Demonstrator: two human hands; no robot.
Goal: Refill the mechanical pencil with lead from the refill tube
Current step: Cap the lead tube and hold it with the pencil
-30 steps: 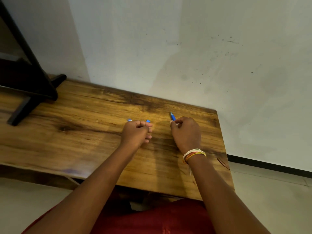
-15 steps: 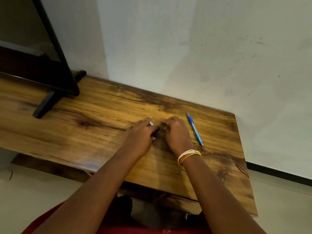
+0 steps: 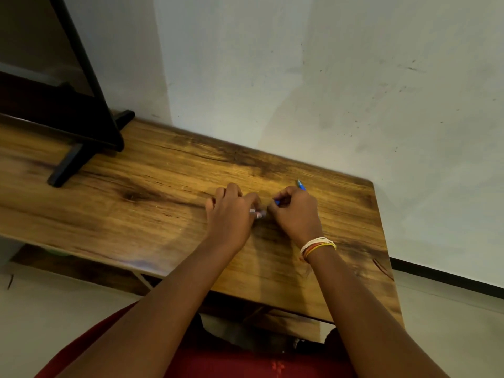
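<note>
My right hand (image 3: 297, 214) is closed around the blue mechanical pencil (image 3: 300, 184). One end of the pencil sticks out beyond the knuckles, and a bit of blue shows under the fingers. My left hand (image 3: 230, 214) pinches a small pale refill tube (image 3: 257, 213) at its fingertips. The tube's end lies close to my right hand's fingers. Both hands rest low over the wooden table (image 3: 136, 214), nearly touching. Most of the pencil and the tube is hidden by the fingers.
A black stand (image 3: 81, 132) with a foot (image 3: 65, 170) occupies the table's far left. A pale wall (image 3: 327, 91) rises right behind the table. The table's right edge (image 3: 381, 241) is close to my right wrist, with floor beyond it.
Half a second ago the pencil lay on the table to the right of my right hand; now that hand holds it. My left hand stays in place with the tube. The view has shifted slightly.
</note>
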